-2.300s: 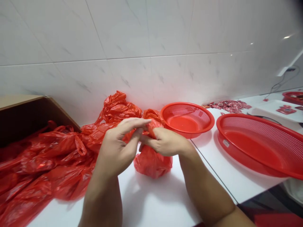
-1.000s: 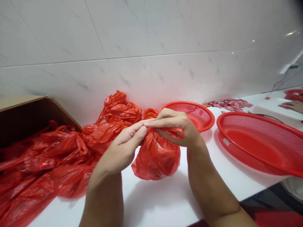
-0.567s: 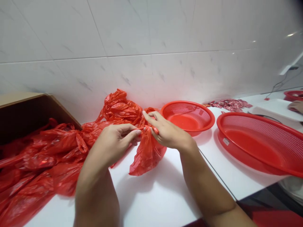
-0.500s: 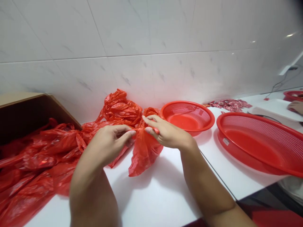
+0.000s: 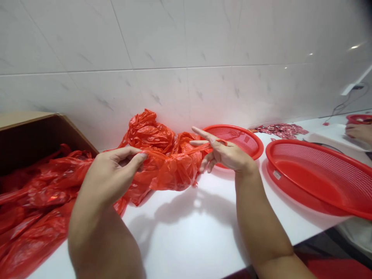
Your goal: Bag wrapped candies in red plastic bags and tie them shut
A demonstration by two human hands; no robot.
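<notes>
A thin red plastic bag (image 5: 174,174) is stretched between my two hands above the white table (image 5: 186,240). My left hand (image 5: 113,166) is closed, pinching one end of the bag between thumb and fingers. Across the fingers of my right hand (image 5: 228,155) runs a twisted strip of the bag, like a handle. The index finger there points out, and other fingers curl below the strip. Just behind the bag lies a crumpled heap of red plastic bags (image 5: 148,133), partly hidden by it.
At left, a cardboard box (image 5: 77,131) lies open with more red bags (image 5: 43,193) spilling out. Two red plastic baskets (image 5: 258,155) (image 5: 314,205) stand at right. Small red-and-white packets (image 5: 285,130) lie behind them. Another person's hand (image 5: 359,131) shows at the far right.
My hands have moved apart, left hand leftward and right hand rightward. The bag hung down between them before; now it is pulled out sideways and higher. My right fingers have spread.
</notes>
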